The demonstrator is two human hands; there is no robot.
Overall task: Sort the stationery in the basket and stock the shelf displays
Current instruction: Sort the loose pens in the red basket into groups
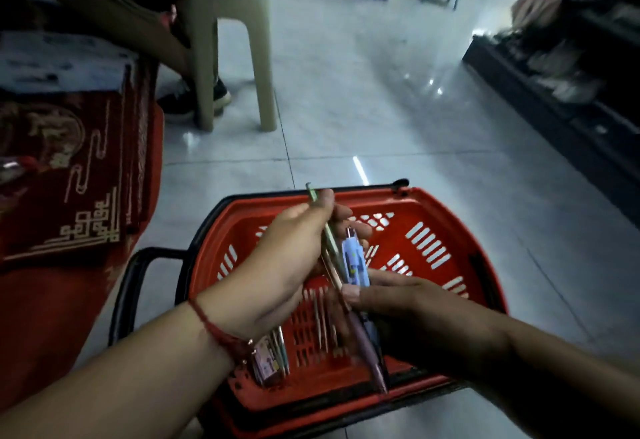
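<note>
While held over the red slotted plastic basket (429, 230), pinched in left hand (287, 258): thin green, tan, pale blue pens (337, 251), long axes far-to-near. Right hand (408, 314), just near-right, pinching blurred mauve pen (363, 341), tip pointing near.

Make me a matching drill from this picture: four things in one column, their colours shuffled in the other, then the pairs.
Things:
1. basket
2. stool
3. basket handle
4. wrist cord

Colours:
A. beige
B. black
C. orange-red
D. dark red

Pairs: 1-C, 2-A, 3-B, 4-D
</note>
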